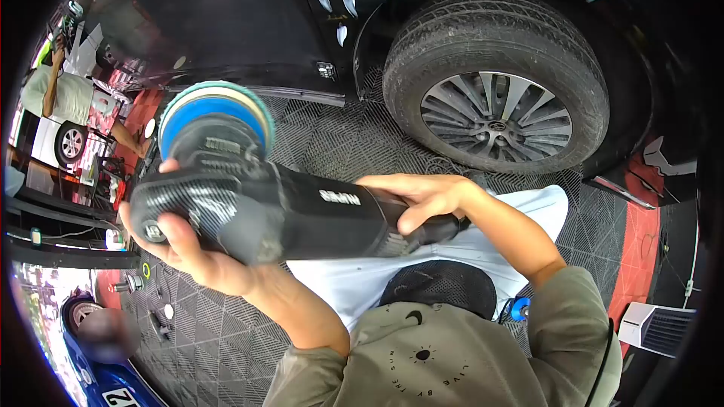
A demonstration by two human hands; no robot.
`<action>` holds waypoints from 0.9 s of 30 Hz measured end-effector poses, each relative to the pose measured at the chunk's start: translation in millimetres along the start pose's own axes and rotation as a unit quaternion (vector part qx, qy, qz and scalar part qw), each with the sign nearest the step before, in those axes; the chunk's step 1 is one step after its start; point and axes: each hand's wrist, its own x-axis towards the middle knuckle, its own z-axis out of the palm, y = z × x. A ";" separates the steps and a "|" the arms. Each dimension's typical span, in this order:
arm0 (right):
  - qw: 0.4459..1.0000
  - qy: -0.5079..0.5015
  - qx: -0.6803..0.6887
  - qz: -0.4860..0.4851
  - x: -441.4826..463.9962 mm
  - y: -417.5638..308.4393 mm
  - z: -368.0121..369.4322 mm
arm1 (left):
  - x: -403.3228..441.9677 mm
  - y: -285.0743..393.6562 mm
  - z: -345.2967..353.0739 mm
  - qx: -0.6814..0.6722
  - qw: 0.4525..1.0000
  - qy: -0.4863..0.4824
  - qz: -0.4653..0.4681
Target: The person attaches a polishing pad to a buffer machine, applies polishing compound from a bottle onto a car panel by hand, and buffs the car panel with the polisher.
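A black power polisher [324,211] with a blue and pale round pad [219,117] at its head is held up in front of my body. My left hand [196,256] grips the head end from below and beside, its fingers wrapped round the black housing. Around the rear of the body, near the cord end, my right hand [426,200] is closed. The pad faces up and away from me, toward the dark car door [219,22], and does not touch it.
A car wheel [498,113] stands ahead at the right. Another person [64,98] is at the far left. A blue car [113,377] is at the lower left, a white box-shaped unit [656,328] at the right. Small items lie on the tiled floor [219,332].
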 end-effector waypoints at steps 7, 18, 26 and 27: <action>0.988 0.146 0.047 -0.006 -36.1 9.8 18.7 | 19.5 -14.2 2.6 0.074 0.992 0.103 -0.018; 0.958 0.221 -0.162 -0.089 -55.7 53.3 -8.8 | 4.5 -61.9 38.6 0.091 0.995 -0.016 -0.041; 0.825 0.443 -0.350 -0.017 -77.7 61.8 -39.5 | -14.8 -96.3 92.7 0.047 0.995 -0.085 -0.015; 0.805 0.464 -0.370 -0.012 -86.3 64.6 -40.8 | -17.1 -97.2 104.2 0.014 0.995 -0.095 -0.019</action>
